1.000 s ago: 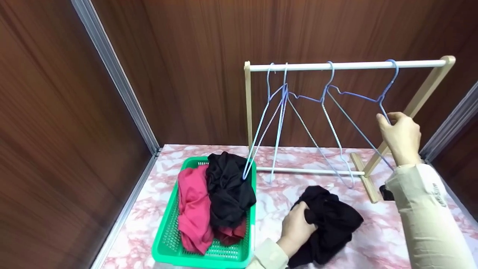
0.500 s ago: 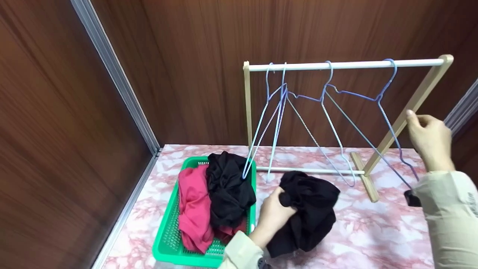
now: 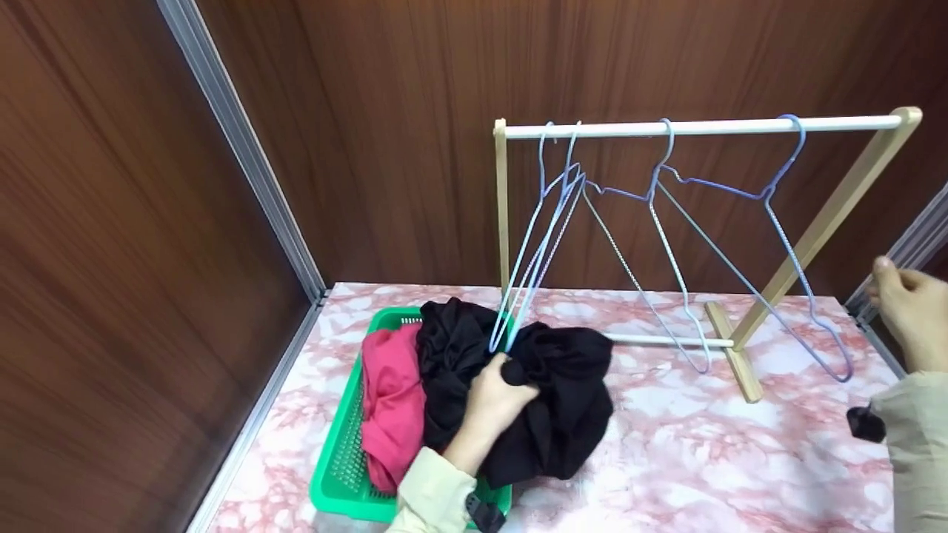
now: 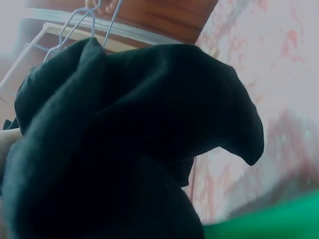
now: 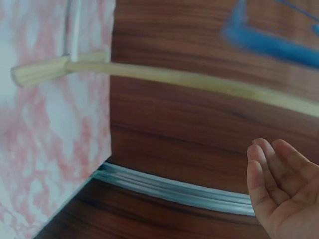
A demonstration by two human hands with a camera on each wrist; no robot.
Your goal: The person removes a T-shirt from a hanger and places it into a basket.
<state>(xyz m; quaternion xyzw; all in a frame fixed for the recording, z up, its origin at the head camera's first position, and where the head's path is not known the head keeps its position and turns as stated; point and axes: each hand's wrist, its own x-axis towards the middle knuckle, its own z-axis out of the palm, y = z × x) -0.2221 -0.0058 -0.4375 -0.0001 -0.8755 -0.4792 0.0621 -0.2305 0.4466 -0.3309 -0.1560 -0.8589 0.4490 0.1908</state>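
Note:
My left hand [image 3: 495, 392] grips a bundled black cloth [image 3: 566, 407] above the right side of a green basket [image 3: 337, 463]. In the left wrist view this dark cloth [image 4: 149, 104] fills much of the picture and hides the fingers. Inside the basket lie a pink cloth [image 3: 394, 414] and a second black cloth [image 3: 452, 348]. At the far right my right hand [image 3: 915, 314] is in the air, apart from the rack. The right wrist view shows that hand [image 5: 286, 191] holding nothing, its fingers loosely bent.
Several blue wire hangers hang from the white rail [image 3: 615, 129] of a wooden rack. The rightmost hanger [image 3: 778, 215] is nearest my right hand. Two left hangers dangle close to my left hand. Brown panels [image 3: 400, 185] stand behind the pink marbled tabletop [image 3: 689, 459].
My left hand has carried the black cloth left, from the tabletop to over the basket's edge. My right hand has let go of the rightmost hanger and moved right.

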